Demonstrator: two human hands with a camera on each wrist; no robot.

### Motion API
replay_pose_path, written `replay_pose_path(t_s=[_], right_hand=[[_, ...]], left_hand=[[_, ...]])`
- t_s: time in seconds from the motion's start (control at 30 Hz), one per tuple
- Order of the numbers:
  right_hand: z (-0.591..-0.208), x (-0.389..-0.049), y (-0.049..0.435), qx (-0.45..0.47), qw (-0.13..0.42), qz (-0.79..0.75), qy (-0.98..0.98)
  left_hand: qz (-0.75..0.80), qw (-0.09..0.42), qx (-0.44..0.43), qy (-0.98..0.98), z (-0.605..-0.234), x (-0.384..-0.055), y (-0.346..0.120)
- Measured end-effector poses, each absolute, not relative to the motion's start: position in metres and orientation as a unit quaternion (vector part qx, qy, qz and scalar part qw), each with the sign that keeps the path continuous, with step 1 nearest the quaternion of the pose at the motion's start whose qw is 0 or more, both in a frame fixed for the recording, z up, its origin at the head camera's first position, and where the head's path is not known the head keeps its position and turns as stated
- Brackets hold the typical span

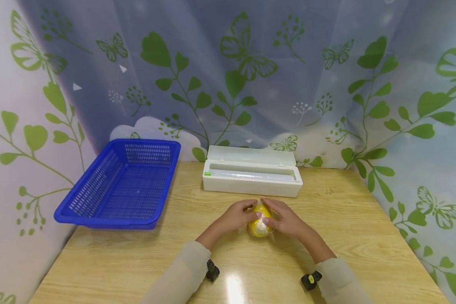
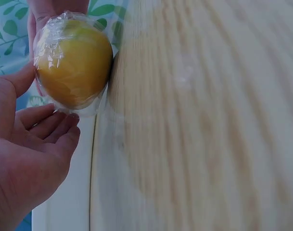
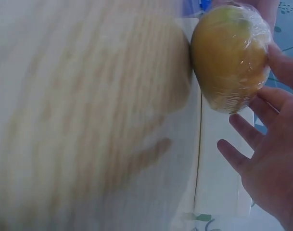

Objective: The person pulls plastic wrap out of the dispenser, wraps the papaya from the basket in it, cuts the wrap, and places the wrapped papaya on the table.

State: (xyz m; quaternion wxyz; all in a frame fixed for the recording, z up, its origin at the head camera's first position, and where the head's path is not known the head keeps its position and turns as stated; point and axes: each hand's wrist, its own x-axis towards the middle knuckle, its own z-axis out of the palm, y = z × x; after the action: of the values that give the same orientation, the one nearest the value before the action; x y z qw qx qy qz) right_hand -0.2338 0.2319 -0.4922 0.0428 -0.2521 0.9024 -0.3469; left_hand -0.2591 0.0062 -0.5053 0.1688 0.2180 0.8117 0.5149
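Observation:
A yellow fruit (image 1: 260, 227), oval and mango-like, rests on the table wrapped in clear cling film. The film bunches into wrinkles on its sides, and a greenish patch shows through in the right wrist view. My left hand (image 1: 234, 216) holds it from the left, the thumb on its side and the fingers curled round toward the far end. From the right, my right hand (image 1: 287, 218) holds it likewise, thumb and forefinger against the film, while its other fingers (image 3: 235, 156) spread apart. Just beyond the hands stands a white cling film box (image 1: 251, 184), lid up, with a film roll (image 1: 252, 174) inside.
On the left of the wooden table (image 1: 349, 223) sits a blue plastic basket (image 1: 161, 185) with slotted sides and nothing in it. A printed curtain (image 1: 197, 50) hangs behind the table and along both sides. Small black cameras sit at both cuffs.

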Motion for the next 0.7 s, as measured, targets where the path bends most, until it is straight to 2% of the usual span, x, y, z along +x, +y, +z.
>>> replay_pose_path(t_s=[0.3, 0.47, 0.7], right_hand=[[-0.499, -0.235, 0.237, -0.284, 0.019, -0.369, 0.885], [-0.498, -0.235, 0.238, -0.269, 0.011, -0.365, 0.891], [-0.496, -0.231, 0.239, -0.234, 0.035, -0.368, 0.899]], left_hand=[[0.514, 0.145, 0.213, 0.818, -0.504, -0.257, 0.012], [0.51, 0.124, 0.211, 0.825, -0.505, -0.257, 0.016], [0.513, 0.121, 0.211, 0.823, -0.501, -0.252, 0.02]])
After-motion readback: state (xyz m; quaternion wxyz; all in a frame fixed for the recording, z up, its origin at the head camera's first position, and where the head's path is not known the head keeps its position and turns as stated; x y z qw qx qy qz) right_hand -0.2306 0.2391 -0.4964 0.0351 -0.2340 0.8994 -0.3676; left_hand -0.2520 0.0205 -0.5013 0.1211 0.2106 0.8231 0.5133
